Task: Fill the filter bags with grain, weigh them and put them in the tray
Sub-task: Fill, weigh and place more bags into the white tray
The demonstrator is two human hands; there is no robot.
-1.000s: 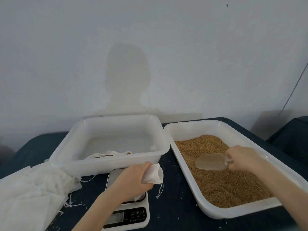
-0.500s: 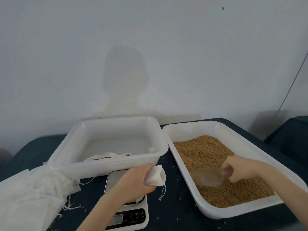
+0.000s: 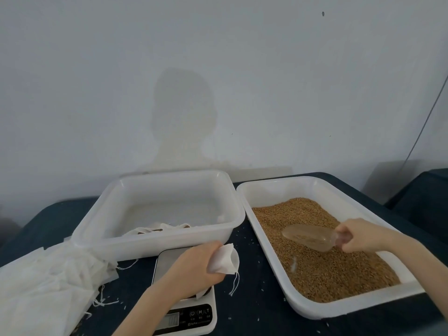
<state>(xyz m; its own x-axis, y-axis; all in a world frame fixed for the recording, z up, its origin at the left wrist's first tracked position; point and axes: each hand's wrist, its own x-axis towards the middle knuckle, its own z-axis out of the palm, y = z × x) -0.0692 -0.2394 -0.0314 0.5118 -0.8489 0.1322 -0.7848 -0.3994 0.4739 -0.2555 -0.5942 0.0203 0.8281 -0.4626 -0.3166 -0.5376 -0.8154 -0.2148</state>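
Right hand (image 3: 361,236) grips a clear scoop (image 3: 309,236) w/ some grain, just above the grain tray (image 3: 363,309) at 3 o'clock. Left hand (image 3: 194,265) pinches an empty filter bag (image 3: 224,259) over the scale (image 3: 186,316) at 6 o'clock. Best approach, imo: keep bag mouth wide & facing the scoop, bring scoop level, pour slowly so nothing spills.

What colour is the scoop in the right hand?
Clear, see-through plastic scoop, tinted brown by grain; best seen in the head view.

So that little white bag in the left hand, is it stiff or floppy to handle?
Probably floppy: the filter bag crumples where the left hand pinches it. Likely very light, since it looks thin and empty. Its drawstring dangles loose, so it may snag.
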